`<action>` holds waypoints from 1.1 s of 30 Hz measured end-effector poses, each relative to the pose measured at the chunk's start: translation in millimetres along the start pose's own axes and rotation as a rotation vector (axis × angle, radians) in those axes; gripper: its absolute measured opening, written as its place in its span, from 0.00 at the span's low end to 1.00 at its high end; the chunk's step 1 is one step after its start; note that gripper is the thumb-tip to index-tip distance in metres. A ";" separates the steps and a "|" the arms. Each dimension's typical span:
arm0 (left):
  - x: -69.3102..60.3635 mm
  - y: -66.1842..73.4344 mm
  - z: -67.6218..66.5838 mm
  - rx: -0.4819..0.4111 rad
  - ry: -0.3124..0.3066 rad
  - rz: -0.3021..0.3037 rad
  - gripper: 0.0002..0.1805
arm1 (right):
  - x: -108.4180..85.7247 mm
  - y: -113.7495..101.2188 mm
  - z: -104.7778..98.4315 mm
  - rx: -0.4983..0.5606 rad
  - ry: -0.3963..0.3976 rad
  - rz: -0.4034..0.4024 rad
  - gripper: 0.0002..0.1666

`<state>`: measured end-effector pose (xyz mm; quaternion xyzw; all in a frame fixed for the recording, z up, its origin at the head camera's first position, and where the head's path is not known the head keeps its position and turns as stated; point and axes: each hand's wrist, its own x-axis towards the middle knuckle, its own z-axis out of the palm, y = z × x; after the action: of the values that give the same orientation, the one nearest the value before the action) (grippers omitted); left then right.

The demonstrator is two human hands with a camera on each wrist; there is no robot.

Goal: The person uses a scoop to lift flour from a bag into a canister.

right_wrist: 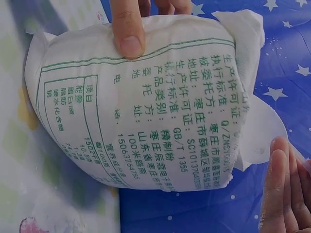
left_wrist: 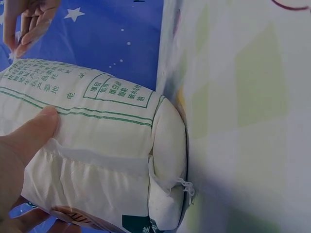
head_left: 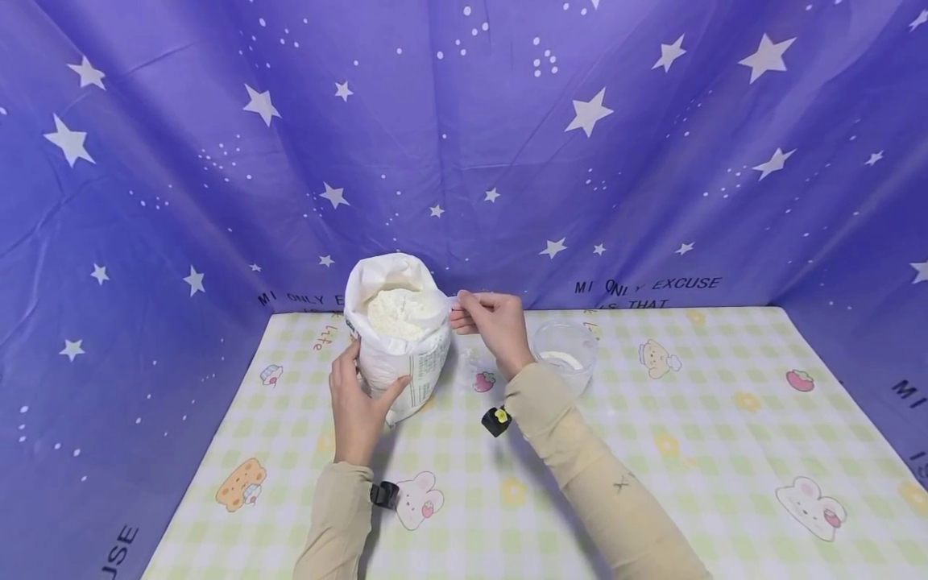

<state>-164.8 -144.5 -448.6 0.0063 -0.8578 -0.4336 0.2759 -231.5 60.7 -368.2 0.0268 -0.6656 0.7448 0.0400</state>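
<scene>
Your left hand (head_left: pixel 358 412) grips the bag (head_left: pixel 406 369) at seven o'clock; probably it is soft, heavy: hold low; your right hand (head_left: pixel 500 329) pinches the scoop (right_wrist: pixel 267 130) at three

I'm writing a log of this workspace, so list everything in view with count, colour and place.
bag: one, white with green print, left of centre, open at the top
bowl: one, clear, right of the bag
powder: two lots, whitish, in the bag and in the bowl
probable scoop: one, whitish, at the bag's mouth
tablecloth: one, pale green-and-white check with cartoon prints, under bag and bowl
curtain: one, purple-blue with white stars, behind and at both sides
wrist devices: two, black, one by each wrist
sleeves: two, beige, on the forearms
left hand: one, bare, gripping the bag's side
right hand: one, bare, pinching the scoop
</scene>
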 end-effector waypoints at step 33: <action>0.2 -0.1 -0.2 -0.002 -0.008 0.002 0.50 | -4.9 0.0 37.4 0.059 -0.065 0.070 0.15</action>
<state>-164.8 -144.7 -448.5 0.0035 -0.8583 -0.4343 0.2731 -227.2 23.4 -364.4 0.0290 -0.6448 0.7637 -0.0083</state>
